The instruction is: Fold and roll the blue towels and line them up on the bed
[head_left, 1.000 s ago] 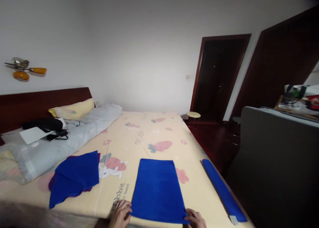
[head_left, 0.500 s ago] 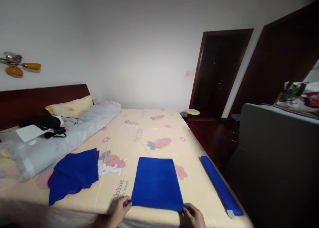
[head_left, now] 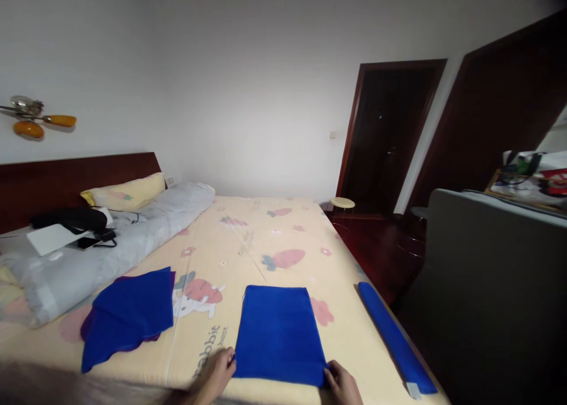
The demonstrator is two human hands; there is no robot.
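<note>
A blue cloth (head_left: 279, 334) lies spread as a rough rectangle near the front edge of the bed. At its left side, close to the near corner, my left hand (head_left: 220, 371) is closed with the fingertips pinching the cloth's edge. My right hand (head_left: 343, 384) pinches the opposite side near the right corner. To the left, another blue cloth (head_left: 133, 313) lies loosely over a purple cloth (head_left: 172, 281) that shows at its borders. A long, narrow blue roll or folded strip (head_left: 394, 337) with a white tag (head_left: 413, 391) rests along the bed's right edge.
The bed (head_left: 248, 245) has a cream sheet with carrot and rabbit prints. A grey quilt (head_left: 146, 234) lies along the headboard side, carrying a black bag (head_left: 71, 219), a white sheet-like item (head_left: 53, 238) and a phone (head_left: 88, 243). A stool (head_left: 342, 202) stands beyond; a grey panel (head_left: 482, 287) rises right.
Both hands have shifted slightly up the cloth's sides from its near corners. The cloth's near edge now lies lower in view. The whole view has tilted up a little.
</note>
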